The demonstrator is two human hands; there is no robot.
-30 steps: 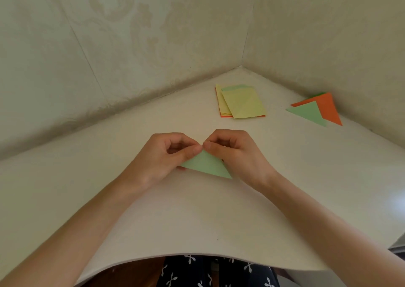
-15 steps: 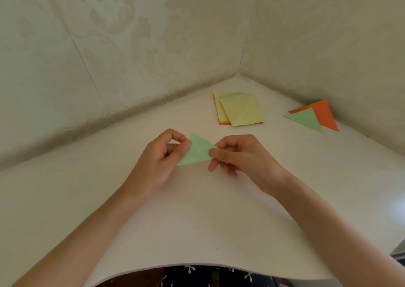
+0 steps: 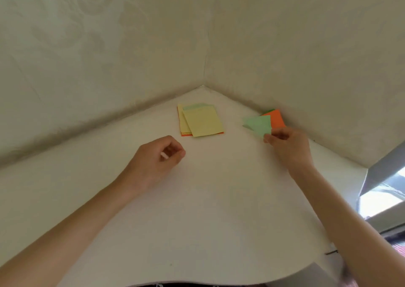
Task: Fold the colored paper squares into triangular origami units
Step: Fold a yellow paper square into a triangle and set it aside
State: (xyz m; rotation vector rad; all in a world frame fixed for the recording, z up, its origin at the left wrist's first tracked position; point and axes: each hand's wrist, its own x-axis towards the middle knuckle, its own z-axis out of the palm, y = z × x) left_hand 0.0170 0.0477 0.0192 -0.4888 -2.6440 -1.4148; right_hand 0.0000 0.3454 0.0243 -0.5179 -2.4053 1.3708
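The right hand (image 3: 287, 146) pinches a green triangle (image 3: 259, 124) just beside the orange unit (image 3: 277, 118), while the left hand (image 3: 153, 159) hangs slack and empty; a careless drop could spring its fold.

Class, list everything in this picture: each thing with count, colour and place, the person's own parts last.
Paper squares: one stack, yellow on top with green and orange edges, far middle.
Green folded triangle: one, light green, held at far right.
Orange folded triangle: one, orange, far right, partly behind the green one.
Table: one, white, fills the corner.
Walls: two, beige, behind.
Left hand: one, loosely curled, empty, centre.
Right hand: one, pinching the green triangle.
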